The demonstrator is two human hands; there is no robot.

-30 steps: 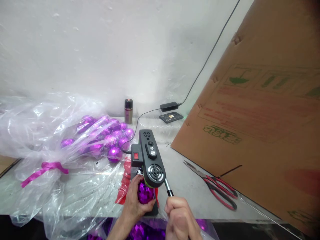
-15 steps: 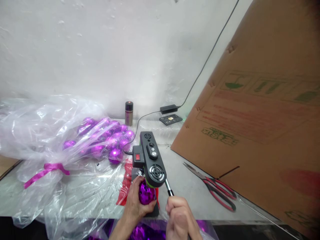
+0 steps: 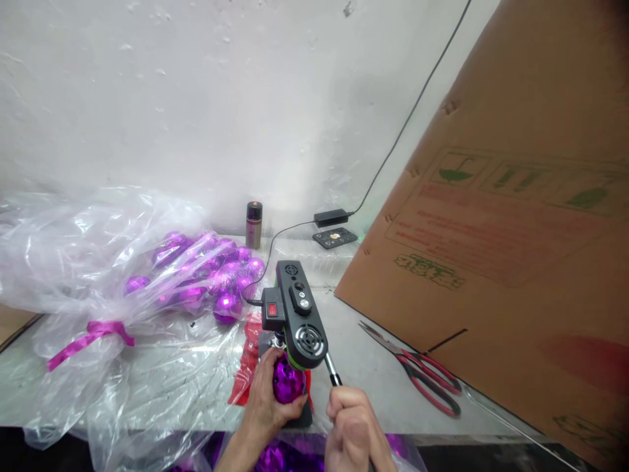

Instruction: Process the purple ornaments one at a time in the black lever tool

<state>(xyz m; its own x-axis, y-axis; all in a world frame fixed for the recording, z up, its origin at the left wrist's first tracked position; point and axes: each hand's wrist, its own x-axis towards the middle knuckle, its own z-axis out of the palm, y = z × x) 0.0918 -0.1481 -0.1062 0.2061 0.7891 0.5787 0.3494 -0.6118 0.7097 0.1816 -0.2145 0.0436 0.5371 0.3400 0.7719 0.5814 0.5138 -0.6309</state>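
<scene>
Taking the small black bench press machine with the red switch (image 3: 295, 314) as our landmark, well to its left lies the crumpled clear plastic bag (image 3: 73, 262), tied with a magenta ribbon (image 3: 91, 337) and full of shiny purple baubles (image 3: 216, 278). Just under the machine's head our left hand (image 3: 268, 400) cups one faceted purple bauble (image 3: 287, 381), fingers wrapped round its side, pressing it onto the dark base over a red plastic sheet (image 3: 248, 367). To the machine's right and below, our right hand (image 3: 354, 432) is curled into a fist round the metal lever with the black grip (image 3: 331, 372).

To do this well, we judge we should keep the bauble centred beneath the tool head, its neck pointing straight up, and hold it firmly but keep fingertips clear of the pressing point. We should pull the lever smoothly, not jerk it, since the thin shell looks likely to crack or skid sideways.

Further right of the machine lie red-handled scissors (image 3: 417, 364) on the surface (image 3: 363, 360), and beyond them leans a large brown cardboard sheet (image 3: 515, 229)
</scene>
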